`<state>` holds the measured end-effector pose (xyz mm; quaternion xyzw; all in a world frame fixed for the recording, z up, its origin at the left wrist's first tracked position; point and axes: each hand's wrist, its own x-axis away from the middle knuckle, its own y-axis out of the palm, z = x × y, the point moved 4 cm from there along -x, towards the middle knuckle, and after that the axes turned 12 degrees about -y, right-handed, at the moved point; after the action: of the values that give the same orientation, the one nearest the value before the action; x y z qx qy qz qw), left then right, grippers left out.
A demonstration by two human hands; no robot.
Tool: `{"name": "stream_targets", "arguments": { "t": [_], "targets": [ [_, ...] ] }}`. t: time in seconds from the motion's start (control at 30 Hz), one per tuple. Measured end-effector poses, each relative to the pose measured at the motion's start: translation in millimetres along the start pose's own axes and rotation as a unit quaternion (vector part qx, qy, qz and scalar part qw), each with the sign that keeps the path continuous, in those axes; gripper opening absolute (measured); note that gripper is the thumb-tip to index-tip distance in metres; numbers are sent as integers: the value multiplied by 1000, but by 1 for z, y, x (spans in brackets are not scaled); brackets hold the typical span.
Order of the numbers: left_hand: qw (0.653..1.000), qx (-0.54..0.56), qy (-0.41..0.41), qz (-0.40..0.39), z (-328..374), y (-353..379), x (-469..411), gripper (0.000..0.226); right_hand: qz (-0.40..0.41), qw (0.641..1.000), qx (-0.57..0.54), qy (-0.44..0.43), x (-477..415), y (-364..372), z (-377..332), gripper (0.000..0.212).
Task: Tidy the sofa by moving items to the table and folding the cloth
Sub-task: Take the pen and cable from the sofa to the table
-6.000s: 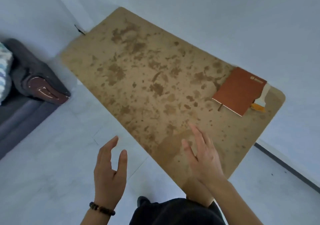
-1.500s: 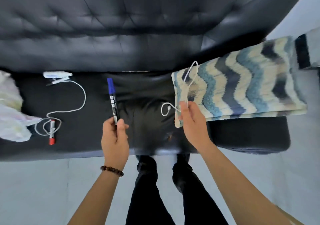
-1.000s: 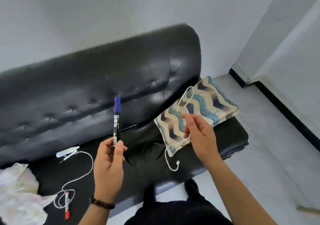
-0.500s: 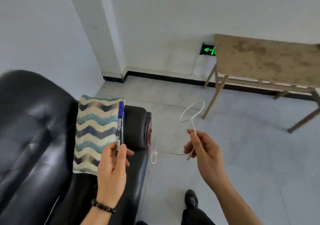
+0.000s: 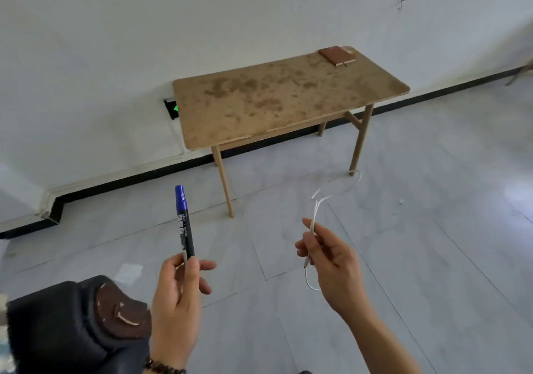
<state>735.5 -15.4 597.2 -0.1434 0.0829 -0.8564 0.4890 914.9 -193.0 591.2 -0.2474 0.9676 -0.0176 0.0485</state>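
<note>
Two items in hand, both bound for the table (image 5: 259, 108) up at twelve o'clock, well apart across open floor. Left hand (image 5: 178, 290) pinching a blue-capped marker (image 5: 184, 226) near its lower end between thumb and fingertips, marker held close to upright, cap on top. Right hand (image 5: 331, 261) pinching a thin white cable (image 5: 314, 215) between thumb and index finger, one loop rising toward one o'clock above the fingers, a shorter tail hanging below the palm; exact end fittings too blurred to tell. Sofa arm (image 5: 80, 324) down at seven o'clock, dark with a worn brown patch, just beside the left wrist. Brown notebook (image 5: 336, 55) already lying at the table's far corner, about one o'clock.

Judged step: carrying the pair over and setting them down. Best done by keeping both pinches firm during the walk and watching the drooping cable tail near the table leg. For the marker, laying flat on its side rather than standing, and away from the edge, since round barrels probably roll. For the cable, lowering the loop onto the tabletop first, then letting the tail follow, so nothing slides off. Plenty of bare top at the near end, clear of the notebook. Cloth not in view.
</note>
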Motion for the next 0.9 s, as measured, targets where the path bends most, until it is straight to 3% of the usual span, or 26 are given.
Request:
{"name": "stream_targets", "arguments": {
  "t": [0.1, 0.27, 0.43, 0.73, 0.9],
  "targets": [
    [1000, -9, 2, -21, 22, 52, -25, 30, 41, 999, -9, 0, -53, -43, 6, 25],
    [999, 12, -24, -37, 33, 131, -87, 9, 54, 999, 5, 7, -145, -75, 36, 28],
    [995, 28, -54, -81, 38, 224, -186, 14, 77, 996, 21, 32, -247, -90, 67, 27],
    [974, -28, 23, -223, 177, 409, -366, 18, 181, 981, 60, -34, -445, -166, 21, 26],
    [963, -24, 45, -265, 225, 520, -435, 23, 224, 972, 49, -55, -542, -224, 36, 27]
  ]
}}
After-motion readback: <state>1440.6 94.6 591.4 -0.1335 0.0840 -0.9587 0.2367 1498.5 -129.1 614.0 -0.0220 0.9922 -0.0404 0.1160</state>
